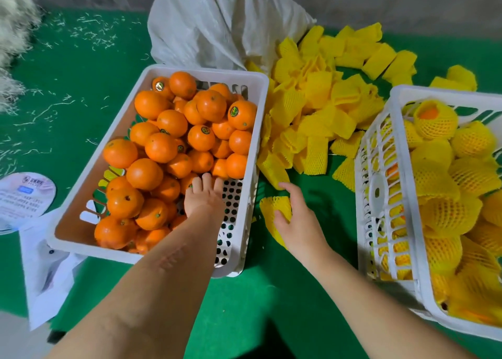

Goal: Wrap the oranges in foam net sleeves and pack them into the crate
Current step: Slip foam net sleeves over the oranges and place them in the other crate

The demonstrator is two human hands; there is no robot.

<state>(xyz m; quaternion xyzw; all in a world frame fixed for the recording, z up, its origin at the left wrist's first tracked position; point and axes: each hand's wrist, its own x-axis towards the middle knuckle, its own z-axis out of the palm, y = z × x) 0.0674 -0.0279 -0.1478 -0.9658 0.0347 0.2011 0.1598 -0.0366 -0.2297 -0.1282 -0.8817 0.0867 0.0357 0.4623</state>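
Where hands (203, 195) reach: loose sleeves (307, 114) between crates (260, 86).

round printed card (25, 199), text too blurred to read, orange stickers (234, 111) illegible

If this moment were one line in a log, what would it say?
left hand: reaching into oranges | right hand: holding sleeve | crate: partly filled with wrapped fruit
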